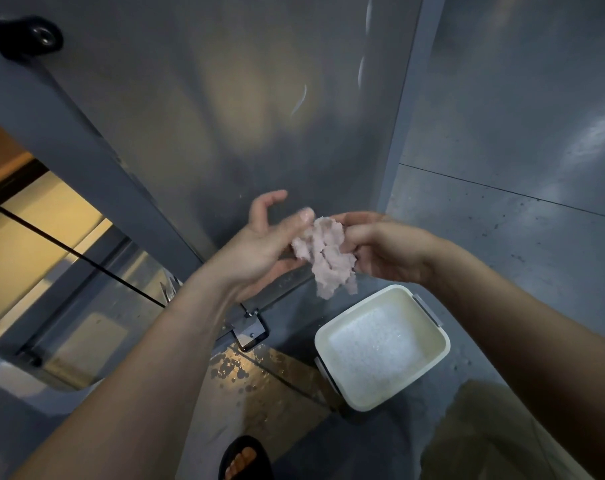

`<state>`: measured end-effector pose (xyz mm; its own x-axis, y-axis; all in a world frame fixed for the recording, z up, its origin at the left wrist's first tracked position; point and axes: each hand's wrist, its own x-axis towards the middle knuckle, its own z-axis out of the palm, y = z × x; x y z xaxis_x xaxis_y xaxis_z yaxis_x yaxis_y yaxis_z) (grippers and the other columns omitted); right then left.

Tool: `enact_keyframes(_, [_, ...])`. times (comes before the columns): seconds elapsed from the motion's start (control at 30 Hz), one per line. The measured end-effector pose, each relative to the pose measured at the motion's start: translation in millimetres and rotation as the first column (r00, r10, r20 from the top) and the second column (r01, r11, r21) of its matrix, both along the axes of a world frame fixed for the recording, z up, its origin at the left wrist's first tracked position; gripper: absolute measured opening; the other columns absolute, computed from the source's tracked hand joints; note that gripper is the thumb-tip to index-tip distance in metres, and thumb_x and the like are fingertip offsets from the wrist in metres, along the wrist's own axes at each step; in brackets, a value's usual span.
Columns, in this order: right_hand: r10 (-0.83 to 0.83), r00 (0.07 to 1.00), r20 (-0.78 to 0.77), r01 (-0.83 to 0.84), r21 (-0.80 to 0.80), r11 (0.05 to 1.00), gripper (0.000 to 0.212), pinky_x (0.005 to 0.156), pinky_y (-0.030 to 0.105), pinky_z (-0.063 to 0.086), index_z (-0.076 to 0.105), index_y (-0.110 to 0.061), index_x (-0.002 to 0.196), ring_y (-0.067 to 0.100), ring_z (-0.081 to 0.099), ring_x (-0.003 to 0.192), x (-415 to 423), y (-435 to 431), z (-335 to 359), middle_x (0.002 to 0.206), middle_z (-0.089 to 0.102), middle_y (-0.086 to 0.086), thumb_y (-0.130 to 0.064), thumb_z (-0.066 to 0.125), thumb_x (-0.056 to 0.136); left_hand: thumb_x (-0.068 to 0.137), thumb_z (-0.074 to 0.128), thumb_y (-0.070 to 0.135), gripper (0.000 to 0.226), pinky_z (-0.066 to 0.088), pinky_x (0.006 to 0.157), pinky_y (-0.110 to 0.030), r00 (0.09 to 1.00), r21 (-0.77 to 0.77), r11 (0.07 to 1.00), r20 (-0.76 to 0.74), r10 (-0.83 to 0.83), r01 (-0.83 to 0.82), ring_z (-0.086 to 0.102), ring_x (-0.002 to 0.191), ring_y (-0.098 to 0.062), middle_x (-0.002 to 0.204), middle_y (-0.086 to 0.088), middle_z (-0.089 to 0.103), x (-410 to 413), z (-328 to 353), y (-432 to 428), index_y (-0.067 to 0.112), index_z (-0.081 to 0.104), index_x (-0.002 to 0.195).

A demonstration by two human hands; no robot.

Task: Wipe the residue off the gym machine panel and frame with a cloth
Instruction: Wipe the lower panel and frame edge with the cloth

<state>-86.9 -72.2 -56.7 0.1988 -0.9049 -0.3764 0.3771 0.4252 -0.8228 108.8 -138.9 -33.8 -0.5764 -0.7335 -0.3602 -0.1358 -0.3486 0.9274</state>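
1. Right of the right hand (pixel 380 251), a grey tiled surface (pixel 523 244), floor or wall, carries a thin dark seam (pixel 502 191) and pale glare (pixel 588 140).
2. Left of the left hand (pixel 259 244), glass panes (pixel 51 244) glow warm yellow.
3. Below it, wet spots (pixel 230 368) dot the floor (pixel 363 445).

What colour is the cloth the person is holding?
Pale pink, slightly lilac. The cloth shows best in the head view, the only one.

Pale pink cloth (pixel 323 258), grey panel (pixel 242 98), cream tub (pixel 432 362), black sandal (pixel 245 445).
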Motion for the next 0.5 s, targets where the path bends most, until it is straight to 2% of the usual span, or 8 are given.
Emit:
enact_keyframes(0.1, [-0.087, 0.995, 0.049, 0.084, 0.052, 0.995, 0.049, 0.075, 0.038, 0.062, 0.049, 0.002, 0.140, 0.027, 0.070, 0.085, -5, 0, -1, 0.107, 0.065, 0.022, 0.012, 0.053, 0.092, 0.082, 0.084, 0.007, 0.064, 0.055, 0.101, -0.035, 0.953, -0.208, 0.934, 0.154, -0.261, 0.289, 0.069, 0.109, -0.019, 0.122, -0.007, 0.066, 7, -3, 4, 0.022, 0.050, 0.134])
enact_keyframes(0.17, [-0.146, 0.988, 0.052, 0.142, 0.077, 0.987, 0.039, 0.068, 0.036, 0.063, 0.053, -0.010, 0.137, 0.024, 0.072, 0.079, -9, 1, -3, 0.101, 0.069, 0.016, 0.002, 0.054, 0.100, 0.085, 0.080, 0.000, 0.046, 0.055, 0.100, -0.036, 0.937, -0.299, 0.898, 0.236, -0.257, 0.322, 0.069, 0.108, -0.026, 0.121, -0.013, 0.068, 7, -6, 2, 0.012, 0.058, 0.124])
enact_keyframes(0.23, [-0.138, 0.990, -0.038, 0.140, 0.047, 0.989, 0.023, 0.064, 0.032, 0.061, 0.059, -0.013, 0.128, 0.020, 0.071, 0.077, -9, 1, -2, 0.103, 0.068, 0.015, -0.016, 0.051, 0.106, 0.090, 0.075, 0.003, 0.019, 0.053, 0.087, -0.043, 0.963, -0.357, 0.909, 0.230, -0.140, 0.217, 0.067, 0.085, -0.029, 0.104, -0.023, 0.070, 3, -7, 2, 0.003, 0.063, 0.105])
enact_keyframes(0.27, [-0.110, 0.991, -0.076, 0.113, 0.030, 0.993, 0.026, 0.068, 0.032, 0.059, 0.061, -0.013, 0.123, 0.021, 0.070, 0.081, -7, 3, -2, 0.106, 0.066, 0.016, -0.031, 0.049, 0.107, 0.094, 0.071, 0.007, 0.010, 0.050, 0.080, -0.044, 0.975, -0.355, 0.922, 0.205, -0.083, 0.153, 0.063, 0.078, -0.028, 0.092, -0.023, 0.068, 1, -7, 2, 0.003, 0.062, 0.096])
enact_keyframes(0.33, [-0.013, 0.990, -0.138, 0.013, 0.002, 1.000, 0.055, 0.077, 0.035, 0.052, 0.062, -0.011, 0.119, 0.023, 0.066, 0.092, -7, 5, -4, 0.111, 0.065, 0.017, -0.060, 0.046, 0.099, 0.102, 0.060, 0.015, 0.015, 0.048, 0.076, -0.045, 0.986, -0.297, 0.954, 0.164, 0.022, 0.029, 0.058, 0.075, -0.028, 0.077, -0.016, 0.064, -4, -5, 1, 0.007, 0.059, 0.090])
enact_keyframes(0.37, [0.048, 0.984, -0.171, -0.053, -0.024, 0.998, 0.067, 0.083, 0.036, 0.052, 0.062, -0.008, 0.120, 0.024, 0.066, 0.099, -5, 7, -5, 0.114, 0.066, 0.017, -0.068, 0.050, 0.092, 0.104, 0.054, 0.017, 0.018, 0.049, 0.077, -0.046, 0.986, -0.246, 0.969, 0.156, 0.064, -0.024, 0.058, 0.076, -0.029, 0.076, -0.015, 0.063, -5, -4, 1, 0.006, 0.059, 0.090])
enact_keyframes(0.43, [0.135, 0.957, -0.258, -0.160, -0.076, 0.984, 0.072, 0.100, 0.041, 0.052, 0.058, -0.005, 0.129, 0.027, 0.066, 0.115, -1, 11, -12, 0.126, 0.066, 0.021, -0.062, 0.068, 0.086, 0.103, 0.044, 0.018, 0.022, 0.052, 0.080, -0.051, 0.981, -0.126, 0.986, 0.147, 0.124, -0.106, 0.059, 0.080, -0.032, 0.084, -0.020, 0.063, -7, -1, 0, 0.003, 0.059, 0.097])
enact_keyframes(0.5, [0.147, 0.927, -0.344, -0.191, -0.096, 0.977, 0.063, 0.108, 0.045, 0.049, 0.054, -0.007, 0.136, 0.027, 0.064, 0.123, 4, 12, -14, 0.132, 0.065, 0.017, -0.039, 0.078, 0.087, 0.104, 0.044, 0.022, 0.029, 0.057, 0.080, -0.049, 0.973, -0.051, 0.985, 0.156, 0.171, -0.165, 0.064, 0.082, -0.031, 0.090, -0.021, 0.065, -9, -2, 0, -0.001, 0.062, 0.107])
